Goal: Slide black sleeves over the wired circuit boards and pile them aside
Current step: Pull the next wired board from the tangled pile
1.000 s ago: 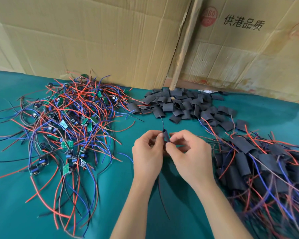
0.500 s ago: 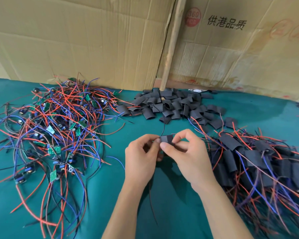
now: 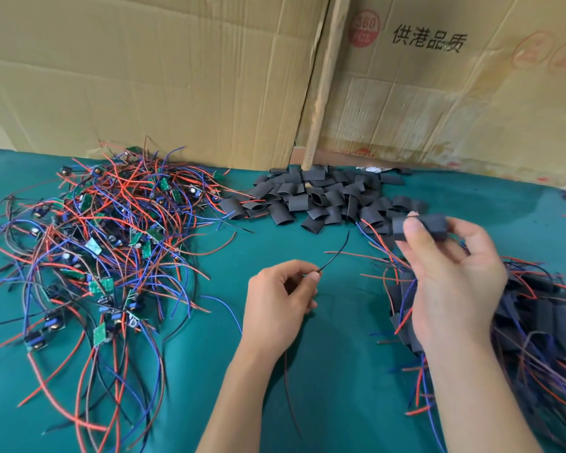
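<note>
The black sleeve (image 3: 420, 226) sits in the right hand (image 3: 451, 282), raised above the worktop (image 3: 307, 371) just in front of the loose pile of empty sleeves (image 3: 321, 197); the thumb crosses its near face and the fingers curl behind it, so that grip is clamped on the sleeve. Whether a board is already inside cannot be told, as the thumb hides part of it. The left hand (image 3: 283, 302) is lower and nearer the body, its thumb and forefinger pinched on a thin black wire (image 3: 335, 251) that rises up and to the right toward the sleeve without visibly reaching it; the other fingers are curled loosely under.

By the look of it, this is either the close of one sleeving or the threading of a lead. The next move calls for either guiding the wire into the sleeve mouth, or laying the piece on the sleeved pile (image 3: 530, 318) at the right, just beside the right wrist.

The tangle of bare wired boards (image 3: 105, 243) lies well apart at the left, against the cardboard boxes (image 3: 177, 76)
</note>
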Motion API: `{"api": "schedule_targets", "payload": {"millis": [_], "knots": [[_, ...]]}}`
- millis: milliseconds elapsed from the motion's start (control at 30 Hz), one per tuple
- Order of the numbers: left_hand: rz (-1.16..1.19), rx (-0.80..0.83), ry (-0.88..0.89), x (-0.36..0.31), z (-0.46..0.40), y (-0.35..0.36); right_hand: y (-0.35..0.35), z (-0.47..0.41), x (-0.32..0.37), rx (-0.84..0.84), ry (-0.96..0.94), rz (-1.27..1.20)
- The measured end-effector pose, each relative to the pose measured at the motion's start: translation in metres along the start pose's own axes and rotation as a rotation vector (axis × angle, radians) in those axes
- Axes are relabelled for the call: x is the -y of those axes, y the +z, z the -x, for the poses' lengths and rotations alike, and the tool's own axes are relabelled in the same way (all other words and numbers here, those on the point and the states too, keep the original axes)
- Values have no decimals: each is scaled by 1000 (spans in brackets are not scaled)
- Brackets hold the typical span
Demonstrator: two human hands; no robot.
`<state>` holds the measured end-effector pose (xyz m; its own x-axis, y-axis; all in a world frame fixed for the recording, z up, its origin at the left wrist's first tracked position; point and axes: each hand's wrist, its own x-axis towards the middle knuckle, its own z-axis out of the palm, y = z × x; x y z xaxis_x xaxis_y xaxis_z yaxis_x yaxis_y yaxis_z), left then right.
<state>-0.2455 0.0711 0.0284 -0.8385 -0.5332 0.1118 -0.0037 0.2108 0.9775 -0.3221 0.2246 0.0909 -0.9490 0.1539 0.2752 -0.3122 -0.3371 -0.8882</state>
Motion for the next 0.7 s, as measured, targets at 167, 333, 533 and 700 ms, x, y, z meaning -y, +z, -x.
{"api": "schedule_targets", "payload": {"millis": [167, 333, 533, 700], "knots": [[-44, 13, 27, -1, 1, 0, 7, 9, 0, 114, -204, 128], [-45, -4, 36, -1, 2, 1, 15, 21, -5, 244, -320, 352], [-53, -33, 25, -1, 1, 1, 13, 24, 2, 209, -419, 307], [-59, -38, 27, 0, 1, 1, 20, 30, -8, 261, -503, 450]]}}
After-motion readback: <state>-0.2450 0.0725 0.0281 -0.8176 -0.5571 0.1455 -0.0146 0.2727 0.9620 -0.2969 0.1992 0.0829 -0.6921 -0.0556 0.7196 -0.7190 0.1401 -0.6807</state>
